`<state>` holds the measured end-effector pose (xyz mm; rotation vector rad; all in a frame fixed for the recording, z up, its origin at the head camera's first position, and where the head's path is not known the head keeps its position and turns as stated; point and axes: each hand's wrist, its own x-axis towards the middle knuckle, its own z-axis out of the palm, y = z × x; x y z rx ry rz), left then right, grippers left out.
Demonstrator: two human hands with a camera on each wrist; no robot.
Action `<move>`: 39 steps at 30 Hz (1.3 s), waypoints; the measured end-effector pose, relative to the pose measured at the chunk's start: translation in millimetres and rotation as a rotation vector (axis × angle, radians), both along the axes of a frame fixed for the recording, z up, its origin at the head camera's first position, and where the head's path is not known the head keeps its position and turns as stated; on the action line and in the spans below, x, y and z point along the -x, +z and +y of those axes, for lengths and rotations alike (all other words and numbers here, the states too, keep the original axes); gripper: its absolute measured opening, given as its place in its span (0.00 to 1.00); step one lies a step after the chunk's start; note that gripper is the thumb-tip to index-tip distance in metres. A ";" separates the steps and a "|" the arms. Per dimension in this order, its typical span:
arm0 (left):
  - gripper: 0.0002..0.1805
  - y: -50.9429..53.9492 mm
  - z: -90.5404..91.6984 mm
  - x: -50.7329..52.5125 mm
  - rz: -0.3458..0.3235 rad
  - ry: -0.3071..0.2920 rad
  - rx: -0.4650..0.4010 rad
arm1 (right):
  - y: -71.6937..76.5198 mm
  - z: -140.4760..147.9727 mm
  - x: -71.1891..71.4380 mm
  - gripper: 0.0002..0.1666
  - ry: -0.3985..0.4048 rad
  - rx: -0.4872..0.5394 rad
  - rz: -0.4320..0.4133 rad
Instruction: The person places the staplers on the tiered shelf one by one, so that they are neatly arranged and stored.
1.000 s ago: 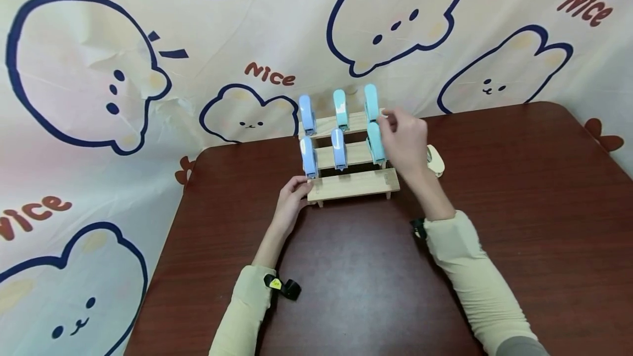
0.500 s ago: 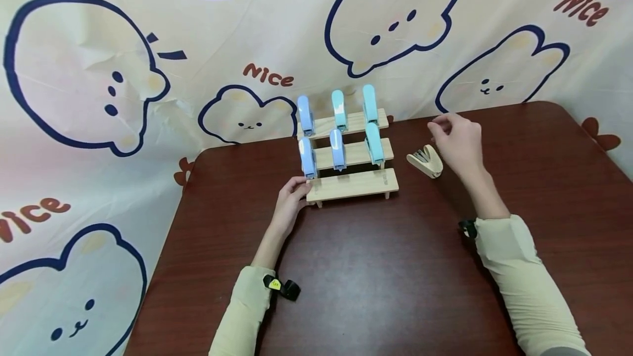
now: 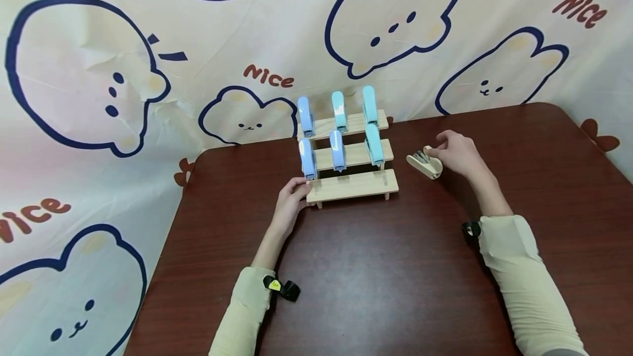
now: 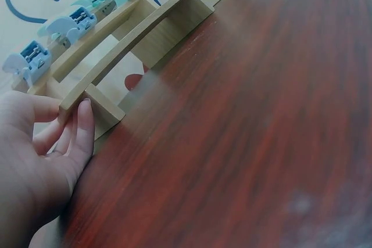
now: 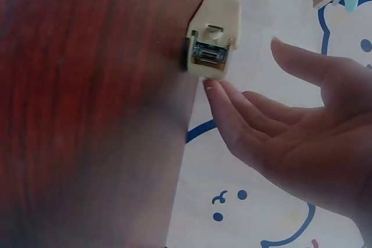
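Observation:
A three-step wooden rack (image 3: 352, 187) stands at the back of the table. Several blue spring clips (image 3: 337, 150) and teal spring clips (image 3: 374, 144) stand upright on its upper two steps. My left hand (image 3: 288, 205) pinches the left end of the lowest step between thumb and fingers, as the left wrist view also shows. To the rack's right, a cream spring clip (image 3: 425, 162) lies on the table, its metal spring visible. My right hand (image 3: 461, 154) is at this clip with thumb spread from the fingers (image 5: 232, 120); the fingertips reach its near end, and contact is hard to tell.
The dark wooden table (image 3: 356, 279) ends at a cloth backdrop (image 3: 222, 32) with cartoon animals, close behind the rack. Small black cameras are strapped at both wrists.
My right hand has left the teal clips on the rack's right side, moved right, then lowered to the cream clip. My left hand has stayed on the rack.

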<state>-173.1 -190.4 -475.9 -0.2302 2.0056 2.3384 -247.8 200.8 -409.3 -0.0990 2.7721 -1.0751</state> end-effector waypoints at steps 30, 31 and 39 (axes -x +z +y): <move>0.09 0.2 -0.3 0.5 -0.016 0.000 0.012 | -10.3 -12.1 3.4 0.33 0.142 -0.238 -0.002; 0.09 0.3 -0.2 0.5 -0.015 -0.001 0.012 | -10.2 -12.1 3.2 0.32 0.137 -0.231 -0.006; 0.09 0.0 -0.1 0.8 -0.005 -0.004 0.011 | -8.9 -11.3 3.2 0.26 0.115 -0.170 -0.053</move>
